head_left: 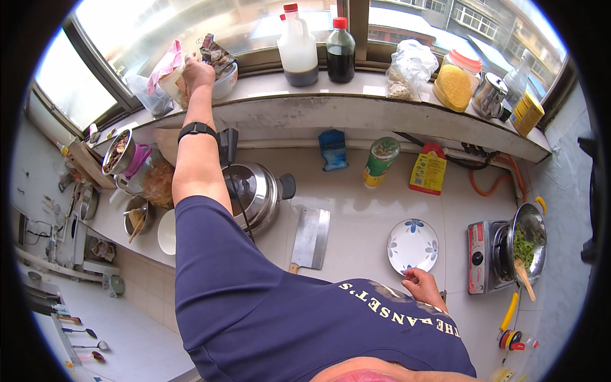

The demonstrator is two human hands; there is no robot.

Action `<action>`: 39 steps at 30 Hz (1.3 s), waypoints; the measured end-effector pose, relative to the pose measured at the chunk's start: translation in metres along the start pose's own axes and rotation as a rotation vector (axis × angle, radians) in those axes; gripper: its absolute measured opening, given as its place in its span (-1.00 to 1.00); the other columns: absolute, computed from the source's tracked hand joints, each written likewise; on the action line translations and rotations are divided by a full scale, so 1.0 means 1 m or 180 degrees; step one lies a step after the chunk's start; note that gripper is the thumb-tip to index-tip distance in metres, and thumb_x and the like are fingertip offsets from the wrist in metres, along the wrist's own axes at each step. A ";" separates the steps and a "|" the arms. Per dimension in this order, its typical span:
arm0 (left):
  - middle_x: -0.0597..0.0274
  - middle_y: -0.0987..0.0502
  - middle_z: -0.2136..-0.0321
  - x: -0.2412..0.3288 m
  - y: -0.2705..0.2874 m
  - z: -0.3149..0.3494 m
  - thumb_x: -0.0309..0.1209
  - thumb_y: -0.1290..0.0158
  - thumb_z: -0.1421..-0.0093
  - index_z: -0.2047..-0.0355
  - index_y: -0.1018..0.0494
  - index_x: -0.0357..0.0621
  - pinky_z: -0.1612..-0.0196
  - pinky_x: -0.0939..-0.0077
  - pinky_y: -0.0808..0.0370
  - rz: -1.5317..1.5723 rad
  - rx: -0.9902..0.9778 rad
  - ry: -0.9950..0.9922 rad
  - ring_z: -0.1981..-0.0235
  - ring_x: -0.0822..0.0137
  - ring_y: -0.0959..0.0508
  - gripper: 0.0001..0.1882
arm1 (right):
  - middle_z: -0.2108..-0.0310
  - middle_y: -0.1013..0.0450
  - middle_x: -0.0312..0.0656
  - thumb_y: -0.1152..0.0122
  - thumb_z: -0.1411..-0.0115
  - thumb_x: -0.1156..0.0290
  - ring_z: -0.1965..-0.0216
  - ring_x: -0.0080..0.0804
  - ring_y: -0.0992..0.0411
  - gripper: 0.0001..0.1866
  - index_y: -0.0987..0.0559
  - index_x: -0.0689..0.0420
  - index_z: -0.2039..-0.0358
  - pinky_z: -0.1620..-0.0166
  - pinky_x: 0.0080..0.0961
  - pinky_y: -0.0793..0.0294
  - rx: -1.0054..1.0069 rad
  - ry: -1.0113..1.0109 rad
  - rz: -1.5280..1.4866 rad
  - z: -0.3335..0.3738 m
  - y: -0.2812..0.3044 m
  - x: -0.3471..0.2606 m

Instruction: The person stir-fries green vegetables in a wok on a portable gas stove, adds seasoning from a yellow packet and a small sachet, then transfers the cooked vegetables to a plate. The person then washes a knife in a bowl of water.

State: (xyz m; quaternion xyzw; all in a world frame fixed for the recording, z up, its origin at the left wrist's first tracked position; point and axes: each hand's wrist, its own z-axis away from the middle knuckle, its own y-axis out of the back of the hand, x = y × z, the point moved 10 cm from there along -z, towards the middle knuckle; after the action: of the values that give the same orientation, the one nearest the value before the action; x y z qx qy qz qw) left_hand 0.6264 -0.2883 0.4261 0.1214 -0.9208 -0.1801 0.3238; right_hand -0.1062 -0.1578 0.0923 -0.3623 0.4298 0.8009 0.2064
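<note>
My left hand reaches far up to the window sill, fingers closed on a crinkled foil packet that sits in a white bowl. A black band is on that wrist. My right hand rests low near the counter's front edge, fingers curled, just below a white plate with blue flowers; it holds nothing I can see. A cleaver lies on the white counter between my arms, beside a steel lidded pot.
On the sill stand a clear jug, a dark sauce bottle, a plastic bag, a yellow-filled jar and a steel kettle. A portable stove carries a wok of greens with a wooden spatula.
</note>
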 end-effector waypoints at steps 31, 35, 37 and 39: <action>0.16 -0.42 0.16 0.072 -0.007 0.148 -0.31 -0.29 0.04 0.02 -0.47 0.04 0.01 0.26 -0.42 -0.0723 0.0067 -0.1081 0.02 0.17 -0.42 -0.48 | 0.34 -0.53 -0.11 -0.31 -0.05 0.44 0.44 -0.39 -0.48 -0.68 -0.55 0.22 0.15 0.30 -0.49 -0.50 -0.0028 0.0153 0.0221 0.025 0.014 0.020; 0.22 -0.44 0.14 0.080 -0.036 0.136 -0.25 -0.27 -0.01 0.08 -0.49 0.02 0.01 0.26 -0.44 -0.0953 -0.0477 -0.0949 0.01 0.17 -0.44 -0.57 | 0.34 -0.53 -0.11 -0.30 -0.07 0.43 0.43 -0.38 -0.48 -0.69 -0.55 0.21 0.15 0.29 -0.47 -0.50 -0.0053 0.0077 0.0193 0.021 0.008 0.020; 0.20 -0.48 0.12 0.074 -0.055 0.128 -0.24 -0.25 -0.04 0.11 -0.50 -0.03 0.00 0.29 -0.46 -0.1199 -0.0835 -0.0744 0.00 0.17 -0.46 -0.60 | 0.33 -0.54 -0.10 -0.30 -0.07 0.41 0.43 -0.37 -0.49 -0.68 -0.56 0.20 0.15 0.29 -0.46 -0.51 -0.0116 0.0029 0.0287 0.018 0.005 0.021; 0.14 -0.53 0.11 0.066 -0.071 0.124 -0.24 -0.17 -0.10 0.19 -0.52 -0.10 0.01 0.29 -0.49 -0.1386 -0.1190 -0.0637 0.04 0.15 -0.53 -0.70 | 0.33 -0.54 -0.09 -0.31 -0.06 0.40 0.42 -0.35 -0.52 -0.67 -0.56 0.19 0.14 0.29 -0.45 -0.52 -0.0143 0.0016 0.0338 0.015 0.002 0.022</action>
State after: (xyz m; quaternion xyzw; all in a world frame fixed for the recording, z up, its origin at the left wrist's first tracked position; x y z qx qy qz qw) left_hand 0.5042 -0.3433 0.3437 0.2360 -0.8513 -0.4228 0.2021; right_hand -0.1280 -0.1457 0.0826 -0.3455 0.4308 0.8192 0.1544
